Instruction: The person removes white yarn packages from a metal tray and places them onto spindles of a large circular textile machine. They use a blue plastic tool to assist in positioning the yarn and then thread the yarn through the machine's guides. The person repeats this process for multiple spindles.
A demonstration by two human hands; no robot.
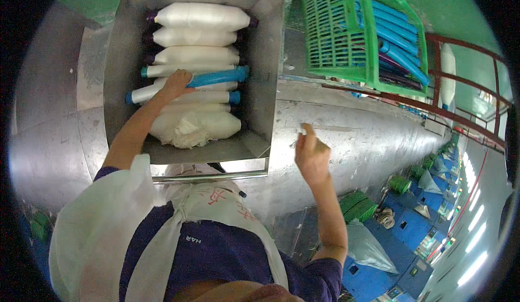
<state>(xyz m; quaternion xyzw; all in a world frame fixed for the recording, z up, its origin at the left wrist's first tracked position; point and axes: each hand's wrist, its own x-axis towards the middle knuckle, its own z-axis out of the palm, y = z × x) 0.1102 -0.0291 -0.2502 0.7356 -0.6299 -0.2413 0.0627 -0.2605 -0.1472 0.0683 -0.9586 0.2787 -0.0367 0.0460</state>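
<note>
My left hand (176, 85) reaches into a metal bin and closes around the left part of a blue yarn tube (219, 78), which lies slightly tilted across white yarn bobbins. The tube's visible part looks bare; its left end is hidden by my hand. Full white bobbins (203, 16) lie in a row beyond it. Nearer me, a tangled clump of white yarn (189, 131) rests on another bobbin. Right of the bin, my right hand (314, 153) hovers with curled fingers and a raised index finger. Whether anything small is in it cannot be made out.
The metal bin (123, 58) has high sloped walls and a front rail (216, 177). At the far right stands a green plastic basket (374, 42) full of blue and dark tubes, beside a red-brown metal frame (436, 66). Blue machines (406, 229) line the right side.
</note>
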